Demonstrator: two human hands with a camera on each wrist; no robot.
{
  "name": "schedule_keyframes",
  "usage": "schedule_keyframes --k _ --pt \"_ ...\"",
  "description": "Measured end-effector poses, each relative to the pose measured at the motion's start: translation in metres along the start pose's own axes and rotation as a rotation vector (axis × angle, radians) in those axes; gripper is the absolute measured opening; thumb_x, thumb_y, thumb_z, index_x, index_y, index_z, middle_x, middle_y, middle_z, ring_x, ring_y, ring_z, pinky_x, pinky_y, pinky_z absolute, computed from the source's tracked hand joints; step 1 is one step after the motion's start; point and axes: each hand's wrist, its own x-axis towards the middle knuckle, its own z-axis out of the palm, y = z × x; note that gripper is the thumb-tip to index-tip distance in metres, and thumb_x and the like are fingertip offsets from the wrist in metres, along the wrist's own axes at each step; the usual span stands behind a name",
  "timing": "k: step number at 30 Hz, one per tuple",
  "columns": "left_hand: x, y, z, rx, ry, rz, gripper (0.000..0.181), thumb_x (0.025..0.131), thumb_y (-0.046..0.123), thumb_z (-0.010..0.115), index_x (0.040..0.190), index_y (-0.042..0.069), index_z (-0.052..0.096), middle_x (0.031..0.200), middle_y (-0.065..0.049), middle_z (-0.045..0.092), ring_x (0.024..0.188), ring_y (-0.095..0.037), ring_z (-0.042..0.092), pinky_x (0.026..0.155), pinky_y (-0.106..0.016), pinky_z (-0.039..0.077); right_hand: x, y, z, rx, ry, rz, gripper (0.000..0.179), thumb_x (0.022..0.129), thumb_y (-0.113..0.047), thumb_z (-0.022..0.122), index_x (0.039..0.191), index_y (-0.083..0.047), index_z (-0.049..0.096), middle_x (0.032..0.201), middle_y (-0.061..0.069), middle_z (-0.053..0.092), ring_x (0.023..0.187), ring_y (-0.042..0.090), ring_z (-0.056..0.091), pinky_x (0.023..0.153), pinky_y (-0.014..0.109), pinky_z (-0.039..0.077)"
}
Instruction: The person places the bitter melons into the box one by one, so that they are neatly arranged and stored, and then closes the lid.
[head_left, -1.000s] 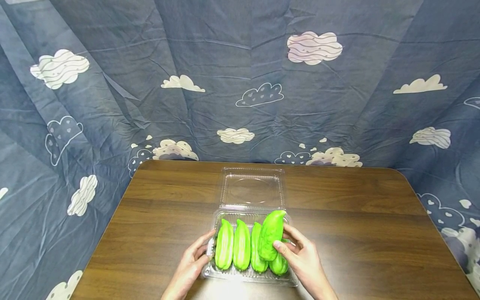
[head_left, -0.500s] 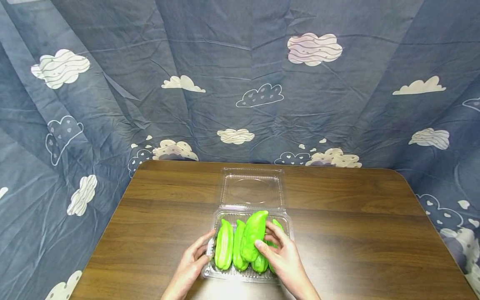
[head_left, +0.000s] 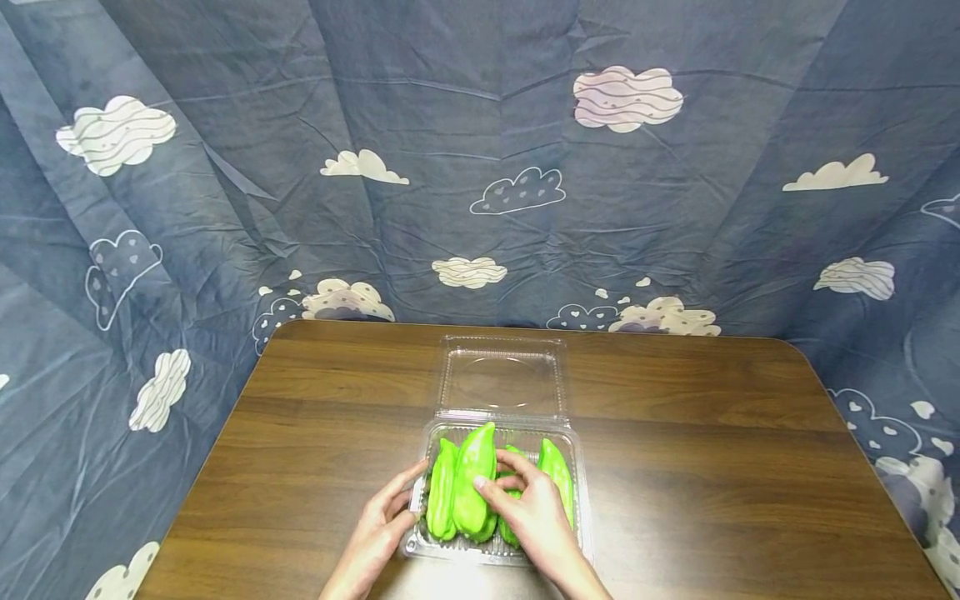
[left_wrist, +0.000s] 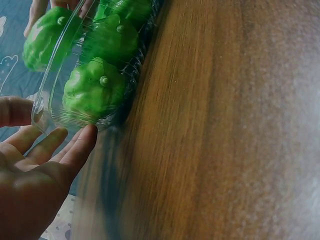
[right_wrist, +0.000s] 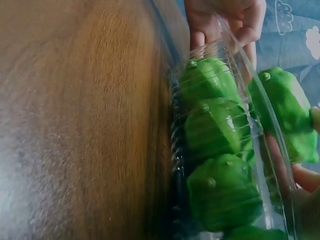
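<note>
A clear plastic clamshell box (head_left: 582, 467) lies open on the table with several bright green bitter melons (head_left: 555, 468) side by side in it. My right hand (head_left: 536, 508) pinches one bitter melon (head_left: 473, 483) between thumb and fingers, above the melons on the box's left side. In the right wrist view this held melon (right_wrist: 286, 102) is over the rim, its tip hidden. At the box's left edge my left hand (head_left: 377, 523) grips the rim and side wall, thumb and fingers on either side. In the left wrist view its fingertips (left_wrist: 89, 131) touch the clear wall near a melon (left_wrist: 92, 90).
The box's transparent lid (head_left: 502, 379) lies folded back flat on the wooden table (head_left: 675, 433), toward the far edge. Behind the table hangs a blue cloth (head_left: 420, 100) with printed clouds.
My right hand has carried the held bitter melon leftward across the box, from above its right side to above its left. The left hand has stayed at the box's left edge.
</note>
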Motion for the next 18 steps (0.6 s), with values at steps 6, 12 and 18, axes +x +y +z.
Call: schedule_keyframes --k 6,12,18 --pt "0.0 0.0 0.0 0.007 0.006 0.0 0.063 0.088 -0.004 0.052 0.149 0.007 0.041 0.143 -0.025 0.046 0.123 -0.032 0.052 0.095 -0.032 0.047 0.008 0.002 0.008 -0.071 -0.017 -0.034 0.061 0.084 -0.029 0.077 0.129 0.007 0.056 0.107 0.015 0.064 0.079 0.019 0.066 0.06 0.027 0.057" --pt "0.001 -0.001 -0.001 0.001 0.002 0.003 0.063 0.089 -0.003 0.053 0.149 0.008 0.04 0.143 -0.025 0.046 0.123 -0.032 0.052 0.095 -0.032 0.046 0.015 0.001 0.009 -0.144 -0.023 -0.035 0.064 0.084 -0.032 0.077 0.13 0.007 0.055 0.103 0.014 0.063 0.066 0.016 0.064 0.054 0.028 0.055" --pt "0.0 -0.001 0.0 0.01 0.003 0.002 0.063 0.089 -0.003 0.053 0.149 0.008 0.04 0.141 -0.026 0.048 0.122 -0.032 0.053 0.095 -0.031 0.046 0.017 -0.002 0.011 -0.202 -0.002 -0.068 0.065 0.084 -0.034 0.076 0.135 0.001 0.054 0.11 0.011 0.06 0.077 0.016 0.062 0.056 0.026 0.054"
